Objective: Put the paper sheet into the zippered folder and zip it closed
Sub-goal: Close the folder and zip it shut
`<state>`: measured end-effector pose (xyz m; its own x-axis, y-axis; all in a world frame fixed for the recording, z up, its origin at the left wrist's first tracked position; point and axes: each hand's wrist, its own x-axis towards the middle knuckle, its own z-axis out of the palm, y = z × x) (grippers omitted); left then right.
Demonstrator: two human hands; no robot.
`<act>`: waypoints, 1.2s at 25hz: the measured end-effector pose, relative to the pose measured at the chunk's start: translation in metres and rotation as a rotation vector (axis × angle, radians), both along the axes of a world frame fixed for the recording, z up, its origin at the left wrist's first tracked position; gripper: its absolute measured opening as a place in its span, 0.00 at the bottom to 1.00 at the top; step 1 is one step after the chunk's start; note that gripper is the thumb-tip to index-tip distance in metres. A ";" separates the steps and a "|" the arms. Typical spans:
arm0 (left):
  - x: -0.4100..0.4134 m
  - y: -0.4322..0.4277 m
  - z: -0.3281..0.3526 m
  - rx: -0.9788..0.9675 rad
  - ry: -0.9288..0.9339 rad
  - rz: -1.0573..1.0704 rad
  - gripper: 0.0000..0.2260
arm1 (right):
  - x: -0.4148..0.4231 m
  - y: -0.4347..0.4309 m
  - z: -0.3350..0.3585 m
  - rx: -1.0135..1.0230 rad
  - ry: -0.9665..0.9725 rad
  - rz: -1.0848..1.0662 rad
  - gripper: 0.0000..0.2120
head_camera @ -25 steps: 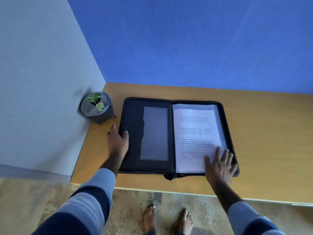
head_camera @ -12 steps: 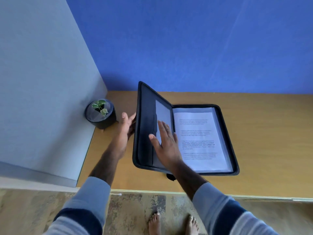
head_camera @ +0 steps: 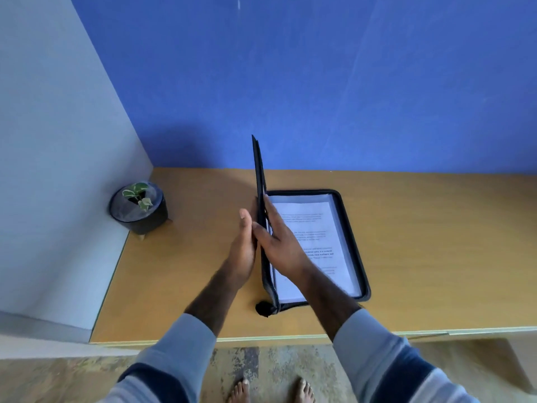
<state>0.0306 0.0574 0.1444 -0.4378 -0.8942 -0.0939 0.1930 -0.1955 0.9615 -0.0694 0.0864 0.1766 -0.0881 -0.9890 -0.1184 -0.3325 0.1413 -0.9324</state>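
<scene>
A black zippered folder (head_camera: 353,228) lies on the wooden desk with its right half flat. The printed paper sheet (head_camera: 315,225) rests inside that half under a clear sleeve. The folder's left cover (head_camera: 258,170) stands nearly upright, seen edge-on. My left hand (head_camera: 242,251) presses flat against the cover's outer side. My right hand (head_camera: 279,245) lies against its inner side, thumb wrapped over the edge, so the cover is pinched between both palms. A black zipper pull (head_camera: 263,308) hangs at the near end of the spine.
A small potted plant (head_camera: 139,209) in a dark pot stands at the desk's left rear corner by the grey wall. A blue wall runs behind the desk (head_camera: 436,257). The desk's front edge is close to my body, with bare feet on the floor below.
The left cover rose from flat on the desk to nearly vertical. My right hand left the paper's near corner and moved onto the cover's inner side; my left hand followed the cover up.
</scene>
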 end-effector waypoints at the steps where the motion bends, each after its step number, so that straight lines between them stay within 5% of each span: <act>1: -0.008 0.004 -0.005 -0.015 0.010 -0.049 0.30 | -0.009 0.003 0.003 -0.003 -0.009 -0.026 0.31; 4: -0.029 0.012 -0.025 0.054 -0.001 -0.208 0.24 | -0.045 0.009 0.010 0.004 -0.032 -0.092 0.29; 9: -0.056 0.024 -0.080 0.104 -0.382 -0.203 0.37 | -0.112 0.024 0.003 -0.020 -0.007 -0.137 0.25; 16: -0.080 0.033 -0.133 -0.379 -1.113 -0.252 0.38 | -0.215 0.046 -0.061 0.129 0.117 -0.242 0.23; 30: -0.092 0.046 -0.164 -0.638 -1.460 -0.326 0.37 | -0.243 0.069 -0.174 0.303 0.333 -0.263 0.33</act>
<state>-0.0617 0.1033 -0.0200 -0.4821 -0.8406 -0.2471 -0.8730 0.4372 0.2161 -0.3120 0.1553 0.0028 -0.4104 -0.8542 -0.3193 -0.5215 0.5071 -0.6862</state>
